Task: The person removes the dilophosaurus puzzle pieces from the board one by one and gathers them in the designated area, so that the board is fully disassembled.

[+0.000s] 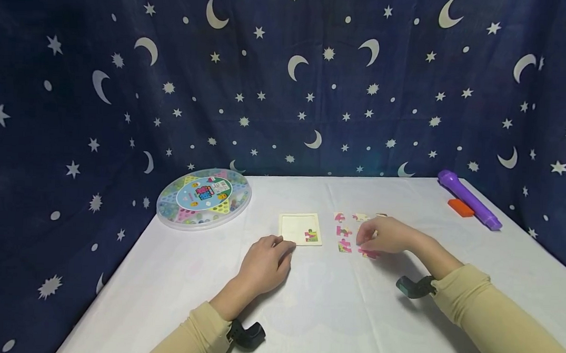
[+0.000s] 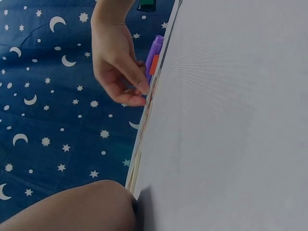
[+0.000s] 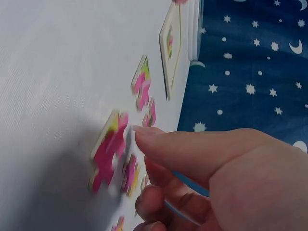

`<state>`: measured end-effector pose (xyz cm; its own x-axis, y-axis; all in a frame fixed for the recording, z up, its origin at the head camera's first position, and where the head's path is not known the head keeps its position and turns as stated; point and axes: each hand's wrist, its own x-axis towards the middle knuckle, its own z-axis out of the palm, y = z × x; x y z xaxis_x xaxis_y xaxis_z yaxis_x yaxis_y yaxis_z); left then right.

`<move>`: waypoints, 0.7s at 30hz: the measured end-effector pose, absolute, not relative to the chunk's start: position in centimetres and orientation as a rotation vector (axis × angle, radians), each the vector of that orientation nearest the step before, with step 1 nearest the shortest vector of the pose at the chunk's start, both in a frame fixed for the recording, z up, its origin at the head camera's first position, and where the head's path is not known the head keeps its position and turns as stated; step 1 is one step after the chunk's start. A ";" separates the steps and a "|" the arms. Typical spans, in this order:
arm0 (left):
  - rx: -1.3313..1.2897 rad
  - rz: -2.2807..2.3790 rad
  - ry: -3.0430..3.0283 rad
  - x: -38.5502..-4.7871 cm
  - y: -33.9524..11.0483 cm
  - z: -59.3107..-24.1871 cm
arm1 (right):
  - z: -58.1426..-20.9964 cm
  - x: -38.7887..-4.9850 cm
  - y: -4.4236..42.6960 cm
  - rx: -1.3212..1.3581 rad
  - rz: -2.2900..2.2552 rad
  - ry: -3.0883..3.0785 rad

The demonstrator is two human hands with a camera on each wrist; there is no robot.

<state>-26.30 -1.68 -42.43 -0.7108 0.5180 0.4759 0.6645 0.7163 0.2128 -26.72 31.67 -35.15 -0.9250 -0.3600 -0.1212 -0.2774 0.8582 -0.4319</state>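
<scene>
A cream square puzzle tray (image 1: 289, 216) lies flat on the white table, with one green and pink jigsaw piece (image 1: 311, 235) in its lower right corner. My left hand (image 1: 266, 262) rests at the tray's lower left corner, its fingertips touching the edge. Loose jigsaw pieces (image 1: 344, 231) lie in rows to the tray's right. Over them hovers my right hand (image 1: 388, 235), thumb and fingers loosely bent with nothing visible between them. In the right wrist view, the thumb is close beside a pink piece (image 3: 109, 149). This hand partly hides the right-hand pieces in the head view.
A round clear-lidded game box (image 1: 203, 199) with coloured beads sits at the back left. At the back right lie a purple microphone-shaped tube (image 1: 469, 199) and an orange block (image 1: 461, 208). A dark blue star-and-moon curtain (image 1: 267, 91) stands behind the table.
</scene>
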 end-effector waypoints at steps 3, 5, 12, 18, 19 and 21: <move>-0.916 -0.522 -2.542 -26.3 -1.7 -42.4 | -35.3 -27.0 30.6 -0.479 -0.652 2.838; -0.919 -0.520 -2.545 -26.3 -1.7 -42.5 | -35.4 -27.2 29.7 -0.468 -0.665 2.841; -0.920 -0.517 -2.553 -26.3 -1.7 -42.4 | -36.2 -28.0 26.7 -0.423 -0.645 2.896; -0.906 -0.517 -2.576 -26.3 -1.7 -42.4 | -36.4 -28.7 24.4 -0.544 -0.618 2.958; -0.907 -0.514 -2.574 -26.4 -1.7 -42.4 | -36.4 -28.7 24.1 -0.571 -0.601 2.967; -0.911 -0.511 -2.565 -26.5 -1.7 -42.4 | -36.5 -28.8 23.5 -0.627 -0.574 2.979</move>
<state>-26.47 -1.74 -42.45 -0.7227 0.5212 0.4539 0.6553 0.7255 0.2104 -28.83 23.49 -36.53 -0.9173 -0.3969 0.0331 -0.3808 0.8496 -0.3649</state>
